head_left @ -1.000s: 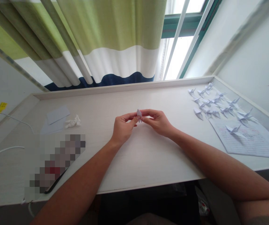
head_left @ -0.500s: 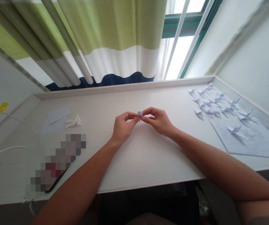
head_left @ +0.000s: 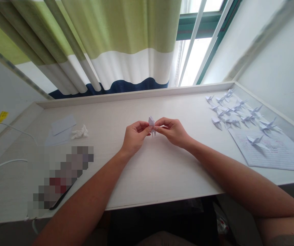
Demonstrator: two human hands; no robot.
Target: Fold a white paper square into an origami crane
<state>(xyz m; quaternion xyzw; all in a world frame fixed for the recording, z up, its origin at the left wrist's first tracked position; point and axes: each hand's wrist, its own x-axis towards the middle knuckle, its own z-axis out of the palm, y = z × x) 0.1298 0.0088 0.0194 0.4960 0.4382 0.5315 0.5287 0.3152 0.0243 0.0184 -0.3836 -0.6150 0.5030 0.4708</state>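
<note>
A small white folded paper piece (head_left: 151,122) is pinched between both hands just above the middle of the white desk (head_left: 152,171). My left hand (head_left: 134,137) grips it from the left with thumb and fingers closed. My right hand (head_left: 172,131) pinches it from the right. One pointed tip of the paper sticks up above the fingers.
Several finished white paper cranes (head_left: 235,112) lie at the far right, one (head_left: 256,141) on a lined sheet (head_left: 272,153). White paper slips (head_left: 61,127) and a crumpled scrap (head_left: 80,132) lie at the left, by white cables (head_left: 0,164). A curtain (head_left: 98,44) hangs behind.
The paper piece has turned between the fingers; its pointed tip now stands up higher. Both hands stay in nearly the same spot.
</note>
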